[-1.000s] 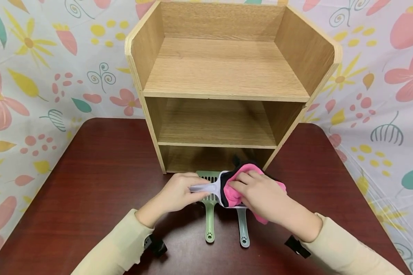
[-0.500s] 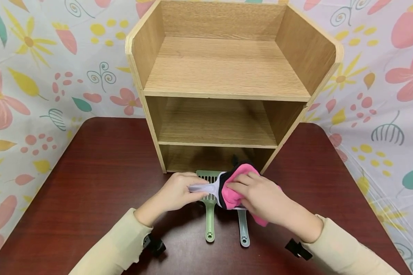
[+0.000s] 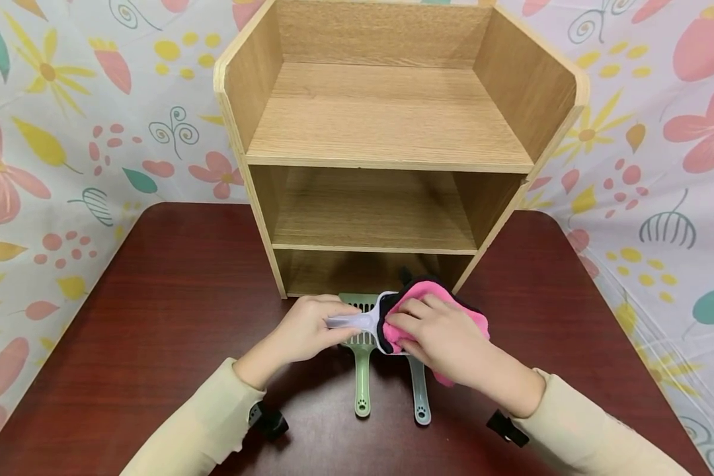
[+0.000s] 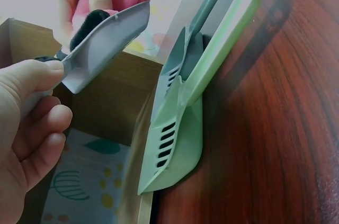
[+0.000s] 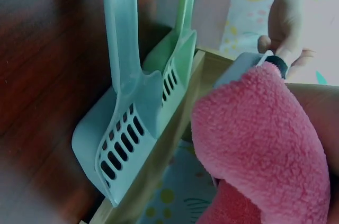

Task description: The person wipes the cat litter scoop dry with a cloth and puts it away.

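Observation:
A pale lavender litter scoop (image 3: 365,322) is held above the table, its handle gripped between the thumb and fingers of my left hand (image 3: 309,330). My right hand (image 3: 443,334) pinches a pink cloth with black edging (image 3: 470,317) and presses it into the scoop's bowl, most of which the cloth covers. Below lie a green slotted litter scoop (image 3: 362,380) and a grey-blue slotted litter scoop (image 3: 419,390), side by side with handles toward me. In the right wrist view the fluffy pink cloth (image 5: 259,134) hides most of the right hand.
A wooden shelf unit (image 3: 387,165) stands behind the scoops, their heads close to its bottom front edge. The dark red-brown table (image 3: 155,297) spreads to both sides. Behind hangs a flower-patterned curtain (image 3: 95,132). Black straps (image 3: 268,421) hang at both wrists.
My right hand and the cloth shift slightly over the scoop's bowl, first a little down and left, then back up. The left hand keeps its grip nearly still.

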A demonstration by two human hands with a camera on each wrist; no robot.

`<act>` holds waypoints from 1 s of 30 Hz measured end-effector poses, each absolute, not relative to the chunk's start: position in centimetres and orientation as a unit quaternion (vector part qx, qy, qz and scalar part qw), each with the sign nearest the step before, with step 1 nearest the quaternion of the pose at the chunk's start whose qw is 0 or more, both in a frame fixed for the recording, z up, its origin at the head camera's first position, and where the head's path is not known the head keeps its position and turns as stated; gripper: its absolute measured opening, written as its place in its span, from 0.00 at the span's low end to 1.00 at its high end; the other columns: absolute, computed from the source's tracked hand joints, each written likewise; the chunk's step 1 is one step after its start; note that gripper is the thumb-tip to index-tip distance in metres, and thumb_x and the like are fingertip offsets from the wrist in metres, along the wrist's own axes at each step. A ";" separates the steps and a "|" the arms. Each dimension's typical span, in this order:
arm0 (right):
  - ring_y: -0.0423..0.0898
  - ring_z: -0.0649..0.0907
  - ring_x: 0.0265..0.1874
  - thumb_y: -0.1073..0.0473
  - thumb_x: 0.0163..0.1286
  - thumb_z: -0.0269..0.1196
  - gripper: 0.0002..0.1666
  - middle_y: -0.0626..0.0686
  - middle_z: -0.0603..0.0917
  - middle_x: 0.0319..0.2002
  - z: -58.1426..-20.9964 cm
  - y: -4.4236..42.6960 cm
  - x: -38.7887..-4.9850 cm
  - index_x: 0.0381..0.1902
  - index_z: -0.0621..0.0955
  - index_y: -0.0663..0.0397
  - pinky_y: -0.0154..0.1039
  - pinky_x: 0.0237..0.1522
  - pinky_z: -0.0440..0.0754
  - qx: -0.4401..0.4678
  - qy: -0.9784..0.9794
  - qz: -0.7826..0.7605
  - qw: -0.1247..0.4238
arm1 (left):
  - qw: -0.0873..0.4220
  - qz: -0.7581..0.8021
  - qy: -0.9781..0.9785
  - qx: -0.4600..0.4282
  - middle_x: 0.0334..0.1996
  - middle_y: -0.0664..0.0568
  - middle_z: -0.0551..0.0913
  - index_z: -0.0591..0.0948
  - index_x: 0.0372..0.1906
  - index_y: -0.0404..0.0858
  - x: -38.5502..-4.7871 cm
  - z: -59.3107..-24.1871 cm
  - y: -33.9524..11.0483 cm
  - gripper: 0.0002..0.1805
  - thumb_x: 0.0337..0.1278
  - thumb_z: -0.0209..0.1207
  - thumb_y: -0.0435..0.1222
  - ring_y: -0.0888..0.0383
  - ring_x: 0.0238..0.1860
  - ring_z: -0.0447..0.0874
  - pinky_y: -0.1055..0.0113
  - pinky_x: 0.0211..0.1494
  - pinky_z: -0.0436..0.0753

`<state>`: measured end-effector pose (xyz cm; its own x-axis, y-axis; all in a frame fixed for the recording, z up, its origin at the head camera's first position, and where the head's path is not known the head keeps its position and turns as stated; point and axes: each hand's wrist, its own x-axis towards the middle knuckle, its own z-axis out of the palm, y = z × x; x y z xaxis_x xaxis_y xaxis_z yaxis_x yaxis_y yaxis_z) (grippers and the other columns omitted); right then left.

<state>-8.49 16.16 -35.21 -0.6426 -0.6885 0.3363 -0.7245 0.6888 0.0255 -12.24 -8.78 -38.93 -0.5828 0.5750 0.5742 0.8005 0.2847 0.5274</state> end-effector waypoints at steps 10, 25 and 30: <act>0.44 0.78 0.34 0.59 0.51 0.68 0.10 0.42 0.83 0.33 -35.6 17.1 -9.0 0.33 0.84 0.45 0.36 0.40 0.75 0.381 -0.901 0.012 0.205 | 0.158 -0.397 -0.795 -0.431 0.30 0.52 0.87 0.87 0.37 0.36 -12.2 -38.9 -9.1 0.12 0.44 0.70 0.35 0.65 0.27 0.81 0.78 0.33 0.78; 0.33 0.78 0.38 0.72 0.60 0.62 0.18 0.40 0.80 0.40 -36.5 20.8 -8.5 0.48 0.79 0.55 0.23 0.41 0.73 0.219 -0.865 0.436 0.116 | 0.160 -0.467 -0.789 -0.367 0.30 0.49 0.87 0.87 0.37 0.34 -11.9 -39.0 -10.5 0.12 0.41 0.71 0.32 0.60 0.30 0.84 0.75 0.35 0.81; 0.33 0.82 0.34 0.68 0.71 0.51 0.19 0.38 0.81 0.40 -37.8 20.2 -8.1 0.59 0.73 0.52 0.26 0.36 0.79 0.153 -0.750 0.642 0.041 | 0.149 -0.484 -0.789 -0.348 0.30 0.49 0.87 0.87 0.37 0.35 -11.7 -39.1 -10.0 0.12 0.42 0.71 0.33 0.61 0.31 0.84 0.74 0.36 0.81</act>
<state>-8.05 20.24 -37.79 -0.9499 -0.1772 0.2575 -0.2818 0.1290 -0.9507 -11.75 -10.00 -39.09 -0.7130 0.4051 0.5723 0.6937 0.2893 0.6596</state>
